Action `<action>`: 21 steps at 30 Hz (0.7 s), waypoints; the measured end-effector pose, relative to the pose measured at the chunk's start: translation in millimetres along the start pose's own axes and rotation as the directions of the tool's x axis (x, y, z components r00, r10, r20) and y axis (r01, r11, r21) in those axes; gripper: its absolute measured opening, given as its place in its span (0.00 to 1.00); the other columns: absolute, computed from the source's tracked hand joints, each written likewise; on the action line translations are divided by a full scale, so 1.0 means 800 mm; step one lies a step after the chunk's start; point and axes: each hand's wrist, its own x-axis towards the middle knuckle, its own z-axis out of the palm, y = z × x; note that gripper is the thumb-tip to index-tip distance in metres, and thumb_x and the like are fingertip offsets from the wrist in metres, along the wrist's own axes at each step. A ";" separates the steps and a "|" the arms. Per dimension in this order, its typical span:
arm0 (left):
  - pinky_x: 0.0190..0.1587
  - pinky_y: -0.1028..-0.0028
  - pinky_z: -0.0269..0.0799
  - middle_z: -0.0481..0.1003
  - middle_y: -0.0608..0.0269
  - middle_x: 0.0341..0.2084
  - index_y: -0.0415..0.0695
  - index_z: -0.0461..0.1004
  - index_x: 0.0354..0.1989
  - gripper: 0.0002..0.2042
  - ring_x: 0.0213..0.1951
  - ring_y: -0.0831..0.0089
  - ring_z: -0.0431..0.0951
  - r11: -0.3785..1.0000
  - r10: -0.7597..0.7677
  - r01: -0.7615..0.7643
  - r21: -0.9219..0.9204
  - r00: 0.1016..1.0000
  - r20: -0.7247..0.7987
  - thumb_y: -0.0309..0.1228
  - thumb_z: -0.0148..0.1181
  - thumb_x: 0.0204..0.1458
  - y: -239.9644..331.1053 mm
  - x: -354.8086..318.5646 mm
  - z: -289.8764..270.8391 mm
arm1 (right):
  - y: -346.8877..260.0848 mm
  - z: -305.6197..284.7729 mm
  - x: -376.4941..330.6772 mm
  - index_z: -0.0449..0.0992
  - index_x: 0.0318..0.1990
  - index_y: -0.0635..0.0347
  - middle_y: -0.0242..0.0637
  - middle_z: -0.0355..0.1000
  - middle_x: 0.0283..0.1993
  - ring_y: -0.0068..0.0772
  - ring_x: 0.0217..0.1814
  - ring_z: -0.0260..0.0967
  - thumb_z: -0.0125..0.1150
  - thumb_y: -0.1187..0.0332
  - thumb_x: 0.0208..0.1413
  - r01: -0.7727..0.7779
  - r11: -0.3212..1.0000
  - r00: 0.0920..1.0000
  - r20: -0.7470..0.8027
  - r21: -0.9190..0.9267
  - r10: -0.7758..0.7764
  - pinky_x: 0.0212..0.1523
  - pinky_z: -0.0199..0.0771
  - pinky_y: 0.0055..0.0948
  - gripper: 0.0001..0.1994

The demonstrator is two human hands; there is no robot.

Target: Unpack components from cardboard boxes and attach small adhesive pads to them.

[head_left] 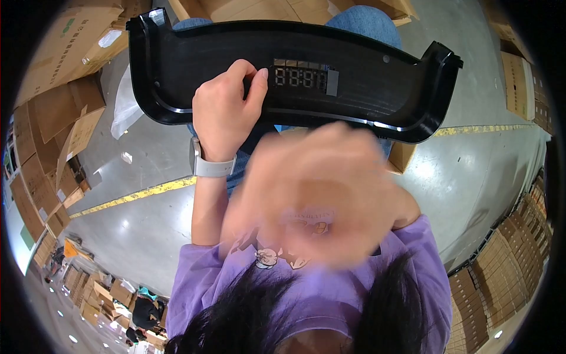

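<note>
A long curved black plastic panel [359, 82] with raised ends lies across my knees. Set in its middle is a small digit display [299, 78], with a grey patch at its right end. My left hand [227, 106], a grey-banded watch on its wrist, rests over the panel just left of the display. Its fingers are curled closed with the thumb toward the display; what they hold, if anything, is hidden. In front of my chest, close to the camera, my right hand [324, 189] is smeared by motion, and its fingers cannot be made out.
Cardboard boxes [71, 118] stand at the left, and an open carton [265, 10] lies beyond my knees. More stacked boxes [501, 259] line the right. A yellow line [141, 194] crosses the grey floor. Clear plastic film [125, 106] lies left of the panel.
</note>
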 end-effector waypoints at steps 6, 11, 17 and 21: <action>0.18 0.71 0.65 0.70 0.59 0.11 0.44 0.71 0.20 0.10 0.15 0.63 0.72 1.000 0.025 -0.025 0.019 1.000 -0.001 0.34 0.56 0.49 0.003 0.002 -0.001 | 0.059 -0.088 -0.057 0.75 0.30 0.60 0.34 0.71 0.23 0.30 0.21 0.69 0.59 0.70 0.44 -0.564 0.366 0.821 -0.550 -0.740 0.152 0.24 0.69 0.27 0.05; 0.18 0.71 0.65 0.71 0.59 0.12 0.43 0.70 0.20 0.10 0.15 0.63 0.72 1.000 0.028 -0.028 -0.001 1.000 0.002 0.34 0.56 0.49 0.001 0.003 0.001 | 0.066 -0.094 -0.060 0.77 0.27 0.58 0.34 0.72 0.20 0.30 0.21 0.71 0.58 0.65 0.46 -0.728 0.362 0.686 -0.610 -0.583 0.397 0.26 0.69 0.26 0.07; 0.18 0.71 0.65 0.71 0.59 0.12 0.43 0.70 0.20 0.10 0.15 0.62 0.72 0.999 0.034 -0.034 0.004 0.999 -0.008 0.34 0.56 0.48 0.001 0.001 0.000 | 0.072 -0.091 -0.056 0.78 0.26 0.58 0.32 0.73 0.18 0.28 0.21 0.71 0.59 0.64 0.45 -0.748 0.302 0.662 -0.641 -0.591 0.388 0.26 0.69 0.24 0.08; 0.18 0.71 0.65 0.71 0.59 0.13 0.43 0.70 0.20 0.10 0.16 0.62 0.72 0.999 0.043 -0.043 0.008 0.999 -0.015 0.34 0.56 0.48 0.000 0.000 0.001 | 0.074 -0.092 -0.055 0.77 0.25 0.59 0.32 0.72 0.18 0.28 0.21 0.71 0.59 0.65 0.44 -0.758 0.294 0.651 -0.652 -0.582 0.390 0.26 0.69 0.24 0.07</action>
